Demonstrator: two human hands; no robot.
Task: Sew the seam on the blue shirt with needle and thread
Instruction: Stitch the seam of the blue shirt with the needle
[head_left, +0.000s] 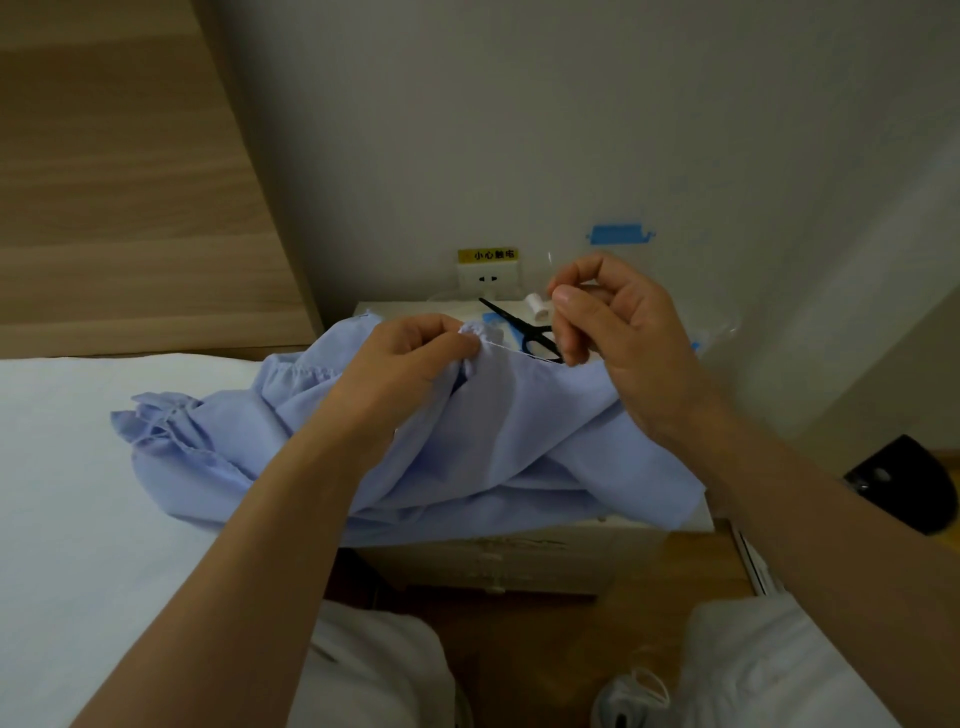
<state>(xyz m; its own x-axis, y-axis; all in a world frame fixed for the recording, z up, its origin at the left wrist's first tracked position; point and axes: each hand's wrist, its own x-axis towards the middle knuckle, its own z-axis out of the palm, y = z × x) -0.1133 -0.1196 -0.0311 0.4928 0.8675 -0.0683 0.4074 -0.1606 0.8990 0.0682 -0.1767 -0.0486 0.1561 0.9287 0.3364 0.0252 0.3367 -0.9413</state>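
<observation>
The left hand (415, 353) grips the shirt (519, 431) bunched at the seam, held up over the small surface (613, 525). The right hand (613, 322) pinches the thread (501, 344) just beside it, the needle too fine to make out. I'd draw the thread gently until the stitch lies flat, without puckering the cloth. Scissors (524, 327) and a spool (536, 305) lie behind, under a wall socket (488, 279); a bed (78, 467) stands left.

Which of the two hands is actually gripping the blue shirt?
The left hand: it grips the bunched seam edge of the shirt. The right hand holds no cloth; its fingertips pinch what seems to be thread.
</observation>
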